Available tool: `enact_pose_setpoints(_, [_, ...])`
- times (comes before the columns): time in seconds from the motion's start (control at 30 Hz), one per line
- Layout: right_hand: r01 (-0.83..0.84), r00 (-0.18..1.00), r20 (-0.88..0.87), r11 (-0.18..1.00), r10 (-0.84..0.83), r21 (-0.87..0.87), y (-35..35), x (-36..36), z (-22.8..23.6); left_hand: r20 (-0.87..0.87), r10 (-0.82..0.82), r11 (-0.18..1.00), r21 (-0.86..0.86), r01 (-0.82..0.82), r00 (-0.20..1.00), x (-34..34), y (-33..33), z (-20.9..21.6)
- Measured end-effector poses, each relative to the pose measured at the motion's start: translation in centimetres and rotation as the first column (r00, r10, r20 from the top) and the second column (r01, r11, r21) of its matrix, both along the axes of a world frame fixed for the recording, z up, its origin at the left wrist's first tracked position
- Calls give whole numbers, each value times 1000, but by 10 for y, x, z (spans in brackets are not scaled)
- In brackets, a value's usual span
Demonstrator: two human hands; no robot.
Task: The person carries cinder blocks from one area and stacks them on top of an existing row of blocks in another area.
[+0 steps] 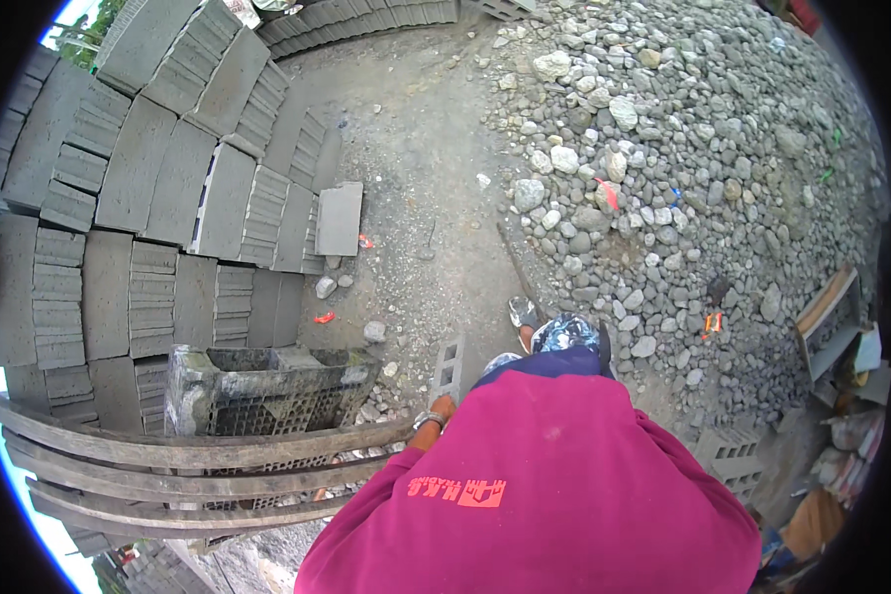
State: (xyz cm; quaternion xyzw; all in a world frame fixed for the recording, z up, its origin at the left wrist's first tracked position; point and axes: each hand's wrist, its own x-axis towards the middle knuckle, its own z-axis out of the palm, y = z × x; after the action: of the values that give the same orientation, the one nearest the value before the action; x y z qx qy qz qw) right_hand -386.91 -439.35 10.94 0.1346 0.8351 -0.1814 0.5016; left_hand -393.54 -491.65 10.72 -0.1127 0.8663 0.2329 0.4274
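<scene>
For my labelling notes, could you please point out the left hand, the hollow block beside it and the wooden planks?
Left hand [445, 407]: head view, back of the hand.
Hollow block [450, 363]: head view, web between its two openings.
Wooden planks [208, 453]: head view, middle of the uppermost plank.

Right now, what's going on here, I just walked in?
A person in a maroon shirt has their left hand at the near end of a hollow concrete block; whether it is gripped is hard to tell. The right hand is out of view. Stacked grey blocks stand to the left, and a heap of stones lies to the right.
</scene>
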Motion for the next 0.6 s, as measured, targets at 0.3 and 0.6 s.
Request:
enact_pose_setpoints(0.3, [-160, 986, 68, 983, 154, 85, -15, -394, -23, 61, 142, 990, -4, -142, 988, -294, -14, -1])
enact_pose_setpoints(0.6, [-230, 973, 6, 970, 231, 81, -80, -802, 28, 109, 137, 990, -26, -135, 985, -616, -81, -57])
